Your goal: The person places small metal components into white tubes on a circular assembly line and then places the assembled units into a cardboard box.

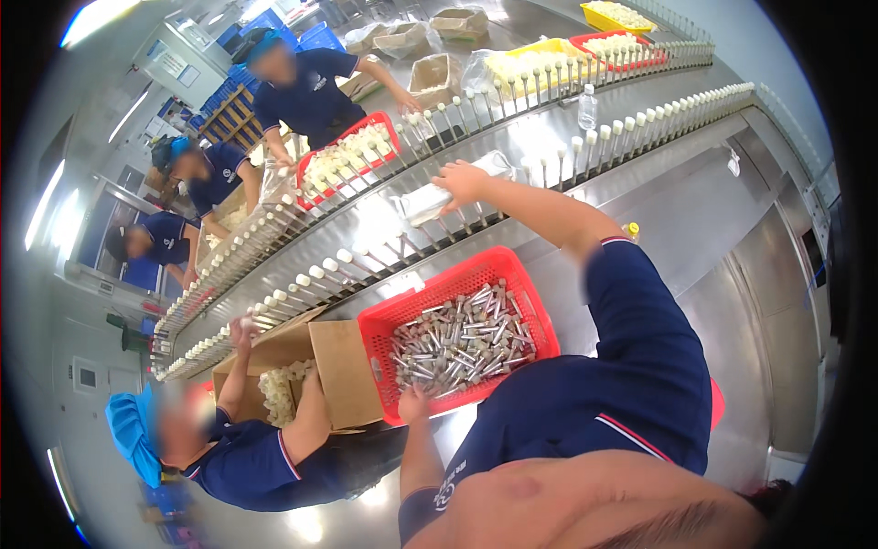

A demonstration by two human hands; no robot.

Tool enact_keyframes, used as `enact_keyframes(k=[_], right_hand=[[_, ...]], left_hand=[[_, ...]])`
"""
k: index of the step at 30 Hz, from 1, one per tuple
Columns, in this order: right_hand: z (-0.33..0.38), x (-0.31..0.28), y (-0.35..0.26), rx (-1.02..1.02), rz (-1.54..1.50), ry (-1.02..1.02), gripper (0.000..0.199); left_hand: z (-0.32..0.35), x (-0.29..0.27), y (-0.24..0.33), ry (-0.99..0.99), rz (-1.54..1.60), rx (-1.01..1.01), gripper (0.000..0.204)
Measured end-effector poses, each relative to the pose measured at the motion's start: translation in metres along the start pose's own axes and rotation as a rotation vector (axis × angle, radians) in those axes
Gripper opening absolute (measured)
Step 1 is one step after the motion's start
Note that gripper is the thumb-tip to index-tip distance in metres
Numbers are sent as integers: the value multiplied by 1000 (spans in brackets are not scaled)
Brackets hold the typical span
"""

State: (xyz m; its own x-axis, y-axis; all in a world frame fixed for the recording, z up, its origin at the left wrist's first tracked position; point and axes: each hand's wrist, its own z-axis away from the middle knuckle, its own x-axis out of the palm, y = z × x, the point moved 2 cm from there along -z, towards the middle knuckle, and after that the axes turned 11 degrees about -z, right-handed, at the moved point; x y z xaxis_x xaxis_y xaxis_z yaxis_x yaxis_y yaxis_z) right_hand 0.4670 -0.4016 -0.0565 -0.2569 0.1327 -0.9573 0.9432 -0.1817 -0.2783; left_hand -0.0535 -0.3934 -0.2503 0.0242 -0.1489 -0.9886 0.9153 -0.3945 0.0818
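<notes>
My right hand [462,182] reaches over the near row of upright metal pins and grips a long silvery-white packet [422,206], fingers spanning its width. What the packet contains is hidden. Close to my body, a red perforated basket [430,295] is filled with a loose heap of slim metal pieces [466,339], many with dull brownish ends. At its near left corner my left hand [414,403] is closed, its fingers partly hidden. Whether it pinches a metal piece or the rim cannot be made out.
Two long rows of pins with white tips [606,133] run along the steel line. A co-worker at left reaches into a cardboard box [343,371]. Across stand other workers, a red basket of white pieces [393,137] and yellow trays. A clear bottle [586,108] stands between the rows.
</notes>
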Motion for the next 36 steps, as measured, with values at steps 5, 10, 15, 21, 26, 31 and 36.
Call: enact_keyframes(k=[5,10,15,21,26,31,36], right_hand=[[21,-2,21,-44,-5,74,78],[37,-10,33,-22,0,107,80],[36,-21,23,-21,-36,209,77],[10,-18,-11,-111,-41,220,75],[15,0,3,-94,10,105,79],[38,-7,22,-92,12,184,77],[48,-20,33,-18,1,184,78]], left_hand=[[-1,-6,3,-6,-7,26,42],[-6,-5,0,-7,-22,8,41],[-3,-4,0,24,-3,31,42],[3,-8,3,3,23,18,41],[0,-10,6,38,23,13,41],[1,-6,1,8,29,-23,41],[0,-2,-1,32,38,12,40]])
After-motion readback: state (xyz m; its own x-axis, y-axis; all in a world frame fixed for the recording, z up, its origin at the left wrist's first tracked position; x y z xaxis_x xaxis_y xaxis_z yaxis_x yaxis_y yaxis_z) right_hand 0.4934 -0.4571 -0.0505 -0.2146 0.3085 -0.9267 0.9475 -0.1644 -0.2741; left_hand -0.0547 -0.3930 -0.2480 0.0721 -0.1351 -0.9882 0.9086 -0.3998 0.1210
